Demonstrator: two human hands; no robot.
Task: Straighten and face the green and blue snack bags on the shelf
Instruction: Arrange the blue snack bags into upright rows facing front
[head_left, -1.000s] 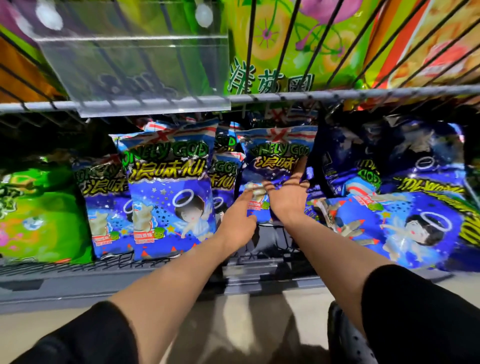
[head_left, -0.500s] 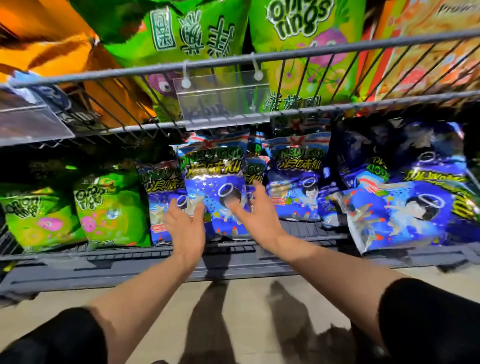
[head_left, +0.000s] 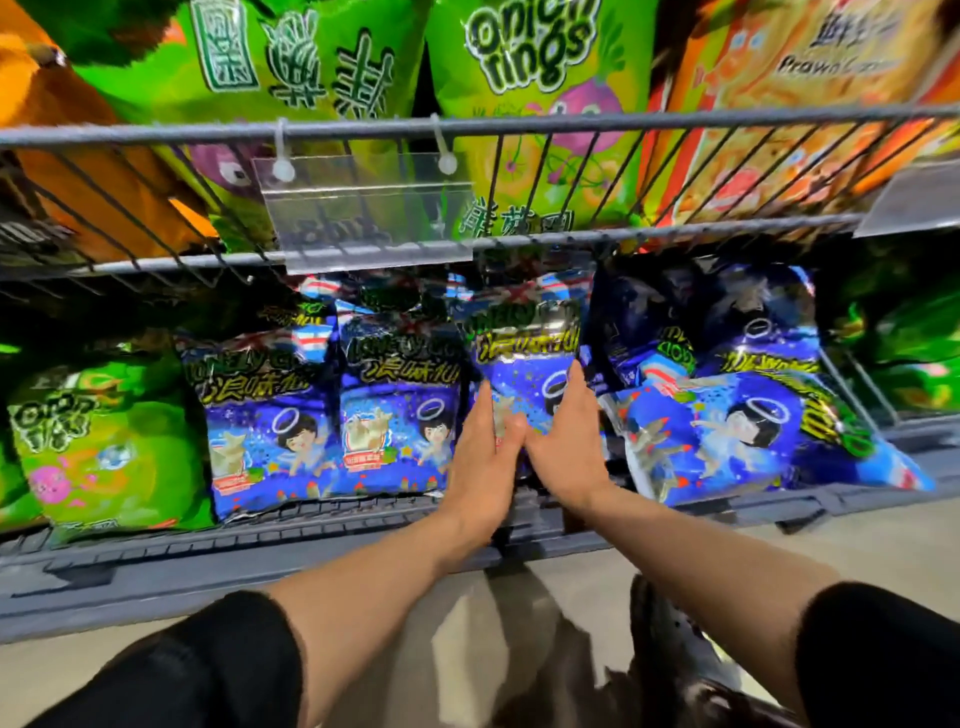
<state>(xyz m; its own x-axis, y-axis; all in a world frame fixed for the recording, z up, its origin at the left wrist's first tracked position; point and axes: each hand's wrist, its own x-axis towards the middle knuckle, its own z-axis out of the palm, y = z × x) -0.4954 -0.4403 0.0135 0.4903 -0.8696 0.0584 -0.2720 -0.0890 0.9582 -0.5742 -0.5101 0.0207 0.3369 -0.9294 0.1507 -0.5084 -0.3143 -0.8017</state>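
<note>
Your left hand (head_left: 485, 457) and right hand (head_left: 563, 447) meet at frame centre, thumbs touching, fingers cupped round the two sides of one blue snack bag (head_left: 524, 358). Both hands grasp it: the left along its left edge, the right along its right edge. The bag stands upright on the lower shelf (head_left: 311, 540), long axis vertical, printed face toward you, top seam just under the wire rail (head_left: 519, 239).

Left of it, two more blue bags (head_left: 265, 415) (head_left: 397, 410) stand upright and face forward, edges touching. Right of centre, a larger blue bag (head_left: 737, 431) lies tipped over, its long axis near horizontal, lettering running sideways toward the right of the frame. A green bag (head_left: 104, 441) stands at far left, face forward. Green onion-ring bags (head_left: 535, 78) fill the upper basket, behind a clear tag holder (head_left: 363, 208).
</note>
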